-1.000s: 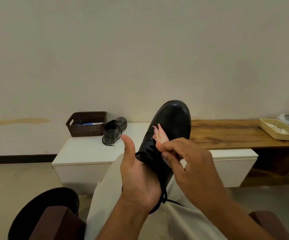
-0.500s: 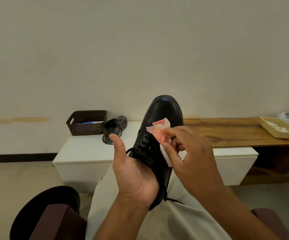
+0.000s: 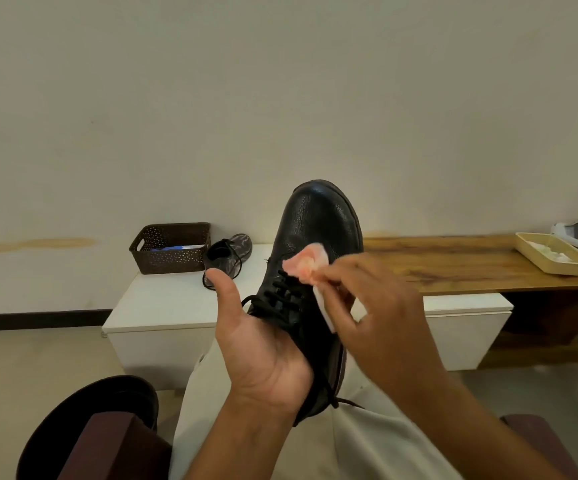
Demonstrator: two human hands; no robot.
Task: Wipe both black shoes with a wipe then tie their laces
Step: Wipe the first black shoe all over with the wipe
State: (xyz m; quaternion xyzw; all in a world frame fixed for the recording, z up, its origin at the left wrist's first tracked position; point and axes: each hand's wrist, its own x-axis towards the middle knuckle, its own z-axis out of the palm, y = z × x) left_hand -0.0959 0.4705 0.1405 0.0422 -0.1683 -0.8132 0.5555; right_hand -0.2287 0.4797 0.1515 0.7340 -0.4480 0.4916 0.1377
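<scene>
A black lace-up shoe [image 3: 318,223] stands toe-up above my lap. My left hand [image 3: 259,344] cups it from the left, palm against its side and thumb raised, fingers hidden behind it. My right hand [image 3: 381,317] pinches a crumpled pink-white wipe [image 3: 306,263] and presses it on the shoe's top, just above the loose black laces [image 3: 280,299]. The second black shoe [image 3: 226,254] lies on the white cabinet [image 3: 162,306], its laces untied.
A dark perforated basket [image 3: 169,247] with a blue item stands left of the second shoe. A wooden bench top [image 3: 453,265] runs right and carries a cream tray [image 3: 554,252]. Dark red chair arms [image 3: 114,445] flank my lap.
My right hand has slid the wipe up the shoe from the lace area toward the toe. The shoe has tilted slightly left and risen in view; my left hand keeps its hold.
</scene>
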